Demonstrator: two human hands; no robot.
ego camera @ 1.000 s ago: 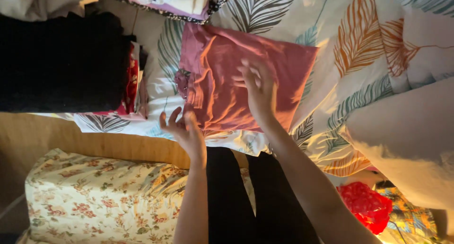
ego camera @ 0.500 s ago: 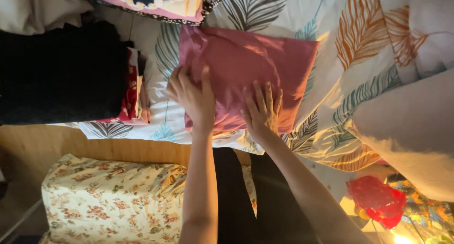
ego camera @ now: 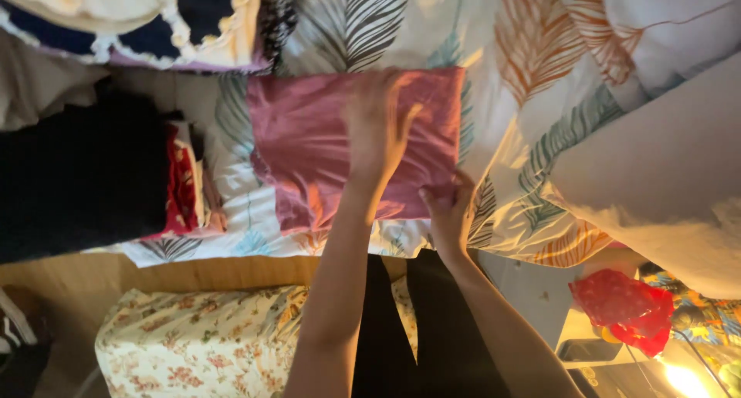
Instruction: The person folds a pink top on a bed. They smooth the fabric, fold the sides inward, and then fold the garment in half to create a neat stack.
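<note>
My left hand flat, fingers spread wide, pressing middle of folded pink cloth. My right hand pinching cloth's near right corner, fingers curled on edge. Pink cloth lies on leaf-print bedsheet. Left of cloth: stack of folded clothes, black fabric. Below cloth: floral cushion. Far right, below: red plastic bag.

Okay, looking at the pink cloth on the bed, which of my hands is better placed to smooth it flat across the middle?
Probably the left hand: it lies flat on the middle of the pink cloth. The right hand sits at the cloth's near right corner.
</note>
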